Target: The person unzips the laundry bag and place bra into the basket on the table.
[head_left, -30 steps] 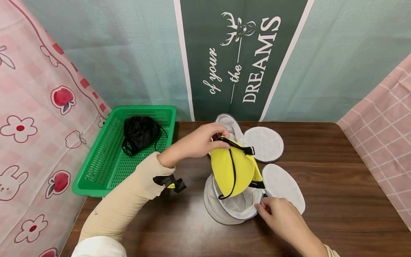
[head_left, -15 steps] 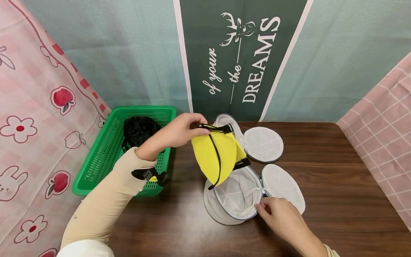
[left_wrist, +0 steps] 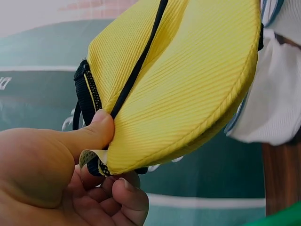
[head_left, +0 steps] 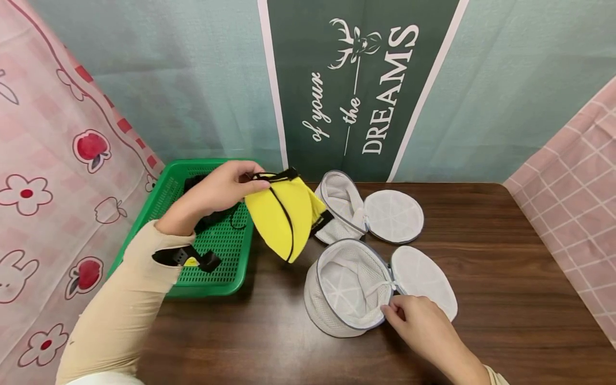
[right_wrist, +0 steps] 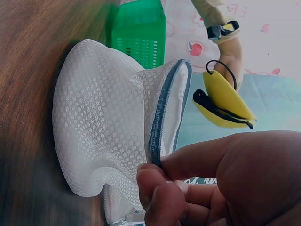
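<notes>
Pinched by one edge between thumb and fingers of my left hand (head_left: 218,190), a folded yellow bra (head_left: 281,216) with black straps hangs between the green basket and the mesh laundry bags. Its ribbed cup and a small label show in the left wrist view. My right hand (head_left: 423,321) pinches the blue-grey zipped rim of the front white mesh laundry bag (head_left: 332,310), which stands with its mouth uncovered. That bag's round lid (head_left: 423,275) lies folded out to the right. Nothing can be seen inside it apart from its white lining.
Behind stands a second white mesh bag (head_left: 337,230), its round lid (head_left: 394,215) also folded out. At the left, a green plastic basket (head_left: 231,278) holds a black cloth item (head_left: 194,184), partly hidden by my left arm. All rest on a brown wooden table (head_left: 520,278).
My left hand has carried the yellow bra up and left, from over the front mesh bag to beside the basket. My right hand has stayed on the bag's rim.
</notes>
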Motion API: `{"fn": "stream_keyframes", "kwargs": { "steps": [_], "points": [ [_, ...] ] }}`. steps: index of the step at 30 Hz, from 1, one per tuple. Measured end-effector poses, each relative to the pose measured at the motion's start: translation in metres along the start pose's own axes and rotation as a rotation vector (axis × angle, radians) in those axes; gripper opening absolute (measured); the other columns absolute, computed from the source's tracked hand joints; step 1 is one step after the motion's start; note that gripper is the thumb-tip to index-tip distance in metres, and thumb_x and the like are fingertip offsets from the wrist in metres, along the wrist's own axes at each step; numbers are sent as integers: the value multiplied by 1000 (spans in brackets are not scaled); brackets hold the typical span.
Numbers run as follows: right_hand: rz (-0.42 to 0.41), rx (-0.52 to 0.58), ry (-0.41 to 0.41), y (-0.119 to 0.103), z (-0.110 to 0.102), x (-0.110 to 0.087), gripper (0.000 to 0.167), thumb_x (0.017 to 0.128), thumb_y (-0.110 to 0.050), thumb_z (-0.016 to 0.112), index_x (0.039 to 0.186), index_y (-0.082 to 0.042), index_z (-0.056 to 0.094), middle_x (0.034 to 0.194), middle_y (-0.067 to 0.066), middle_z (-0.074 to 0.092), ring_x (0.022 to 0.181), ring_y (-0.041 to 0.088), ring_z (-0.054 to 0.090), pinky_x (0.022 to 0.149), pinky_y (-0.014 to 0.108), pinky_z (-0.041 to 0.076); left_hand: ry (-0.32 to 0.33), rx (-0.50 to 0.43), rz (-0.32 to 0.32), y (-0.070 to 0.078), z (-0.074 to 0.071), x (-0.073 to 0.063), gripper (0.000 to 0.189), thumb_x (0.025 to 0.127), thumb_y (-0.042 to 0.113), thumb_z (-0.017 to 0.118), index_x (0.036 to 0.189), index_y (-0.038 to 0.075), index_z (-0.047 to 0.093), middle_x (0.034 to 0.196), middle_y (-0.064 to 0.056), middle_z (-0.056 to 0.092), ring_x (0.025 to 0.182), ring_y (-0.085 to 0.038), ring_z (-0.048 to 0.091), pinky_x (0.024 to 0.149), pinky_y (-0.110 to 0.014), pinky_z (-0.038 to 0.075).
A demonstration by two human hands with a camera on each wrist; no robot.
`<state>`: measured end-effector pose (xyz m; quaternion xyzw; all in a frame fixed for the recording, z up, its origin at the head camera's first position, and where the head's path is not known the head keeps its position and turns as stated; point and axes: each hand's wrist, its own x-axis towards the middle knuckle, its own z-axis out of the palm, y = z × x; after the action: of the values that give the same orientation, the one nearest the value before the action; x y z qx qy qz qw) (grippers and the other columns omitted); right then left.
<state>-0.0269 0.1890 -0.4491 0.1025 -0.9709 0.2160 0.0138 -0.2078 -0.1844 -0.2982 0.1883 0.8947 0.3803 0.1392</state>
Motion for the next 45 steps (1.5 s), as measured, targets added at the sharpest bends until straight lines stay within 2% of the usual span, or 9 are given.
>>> {"fn": "stream_keyframes", "kwargs": {
  "steps": [6, 11, 17, 23, 28, 33, 35, 42, 45],
  "points": [
    [5, 1, -9, 0, 0, 0, 50, 88, -23, 78, 57, -27, 39, 53, -19, 29, 49, 0, 29, 48, 23, 26, 12, 8, -84, -20, -23, -20, 27, 107, 27, 55, 117, 3, 62, 85, -10, 56, 74, -31, 48, 66, -32, 44],
    [14, -1, -20, -1, 0, 0, 50, 89, -23, 77, 57, -27, 39, 53, -18, 29, 49, 0, 30, 48, 23, 27, 27, 18, -146, -42, -37, -34, 37, 107, 29, 54, 128, -1, 58, 88, -8, 56, 75, -26, 51, 66, -31, 46],
    [22, -2, -37, -2, -1, 0, 49, 89, -23, 77, 58, -26, 40, 53, -18, 30, 49, 1, 31, 48, 23, 27, 33, 9, -179, -69, -56, -53, 31, 107, 27, 53, 110, -3, 57, 83, -9, 51, 72, -25, 50, 65, -29, 47],
    [26, -3, -45, -2, -1, 2, 48, 89, -23, 77, 58, -26, 40, 53, -17, 31, 49, 2, 31, 48, 24, 27, -14, -3, -278, -97, -70, -64, 34, 108, 28, 52, 112, -5, 55, 85, -7, 55, 73, -24, 52, 67, -30, 48],
    [18, -4, -40, -1, -1, 2, 48, 89, -23, 77, 58, -26, 40, 53, -17, 31, 49, 2, 31, 47, 24, 27, -81, -4, -349, -121, -73, -69, 37, 109, 27, 50, 118, -8, 56, 87, -4, 58, 74, -20, 53, 68, -31, 49],
    [11, -8, -25, 0, 0, 0, 49, 89, -23, 77, 58, -27, 39, 53, -17, 31, 49, 1, 31, 47, 24, 27, -127, 20, -405, -139, -74, -73, 56, 108, 33, 51, 134, -16, 47, 100, -9, 63, 85, -20, 58, 76, -32, 53],
    [11, -10, -23, 0, 0, 0, 49, 88, -23, 77, 58, -27, 39, 53, -17, 31, 49, 1, 31, 48, 23, 27, -143, 20, -421, -145, -74, -75, 59, 108, 34, 52, 136, -17, 45, 102, -10, 65, 87, -20, 59, 78, -33, 54],
    [17, -12, -34, 0, 0, 0, 49, 89, -23, 77, 58, -27, 40, 53, -17, 31, 49, 1, 31, 48, 24, 27, -218, 2, -458, -164, -65, -73, 37, 107, 30, 53, 110, -5, 61, 80, -1, 58, 68, -16, 50, 65, -31, 45],
    [25, -13, -41, -1, -1, 0, 49, 89, -23, 77, 58, -27, 40, 53, -16, 32, 49, 2, 31, 47, 24, 27, -255, 17, -476, -165, -60, -69, 36, 108, 29, 53, 111, -6, 61, 79, -3, 59, 59, -12, 43, 61, -29, 42]
  ]
}}
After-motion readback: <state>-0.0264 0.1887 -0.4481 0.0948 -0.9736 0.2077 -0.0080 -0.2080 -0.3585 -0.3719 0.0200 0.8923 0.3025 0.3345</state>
